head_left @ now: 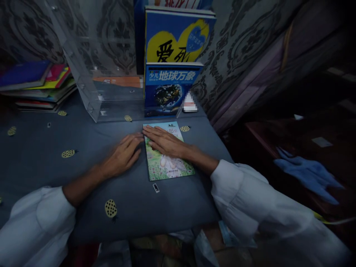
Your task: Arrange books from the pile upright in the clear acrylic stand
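While pressing flat and open on the green book point(170, 171) with the right hand point(166, 142), resting the left hand point(124, 155) open against its left edge, gripping nothing. Lying dead ahead on the bench point(41, 163), long axis pointing away. Behind, clear rack point(91, 74) holding two blue books point(172, 79) upright.

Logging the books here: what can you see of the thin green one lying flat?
The thin green book is a paperback with a cover showing grass, flowers and a pale figure. It lies flat, closed, on the blue-grey cloth. The right hand rests flat across its upper half; the left hand lies at its left edge.
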`<state>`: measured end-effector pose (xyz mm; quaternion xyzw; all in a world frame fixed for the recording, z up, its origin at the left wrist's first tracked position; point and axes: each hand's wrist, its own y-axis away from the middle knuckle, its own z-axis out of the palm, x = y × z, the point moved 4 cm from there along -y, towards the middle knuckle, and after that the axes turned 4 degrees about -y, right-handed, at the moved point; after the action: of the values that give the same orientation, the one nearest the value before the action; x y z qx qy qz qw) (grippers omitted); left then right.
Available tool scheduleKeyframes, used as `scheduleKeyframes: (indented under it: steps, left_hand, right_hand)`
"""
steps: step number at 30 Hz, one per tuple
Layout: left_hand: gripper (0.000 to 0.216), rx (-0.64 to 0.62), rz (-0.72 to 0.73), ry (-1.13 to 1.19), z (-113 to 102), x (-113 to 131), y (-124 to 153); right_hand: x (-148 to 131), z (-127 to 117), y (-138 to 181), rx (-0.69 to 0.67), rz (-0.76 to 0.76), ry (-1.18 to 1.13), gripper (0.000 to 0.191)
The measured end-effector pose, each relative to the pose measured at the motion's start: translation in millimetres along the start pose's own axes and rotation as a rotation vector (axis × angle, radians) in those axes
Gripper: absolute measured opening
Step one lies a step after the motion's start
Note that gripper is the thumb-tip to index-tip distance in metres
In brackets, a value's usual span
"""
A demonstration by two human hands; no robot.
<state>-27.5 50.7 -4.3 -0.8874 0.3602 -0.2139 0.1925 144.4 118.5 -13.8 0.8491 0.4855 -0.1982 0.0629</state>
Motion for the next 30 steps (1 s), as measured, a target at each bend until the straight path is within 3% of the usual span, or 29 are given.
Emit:
scheduleKeyframes:
  steps: [6, 22, 30]
  left_hand:
    - [0.040, -0.102, 0.118, -0.089, 10, 0, 5]
    - [0.050, -0.224, 0.003, -0.086, 15, -6, 8]
    - [0.082, -0.483, -0.044, -0.168, 22, -7, -8]
  right_hand:
    - [13, -1, -4, 0.051, 0.021, 0.025, 0.054]
    - [76, -6, 66, 0.276, 0.270, -0.097, 0.067]
    - [77, -11, 67, 0.332, 0.270, -0.251, 0.070]
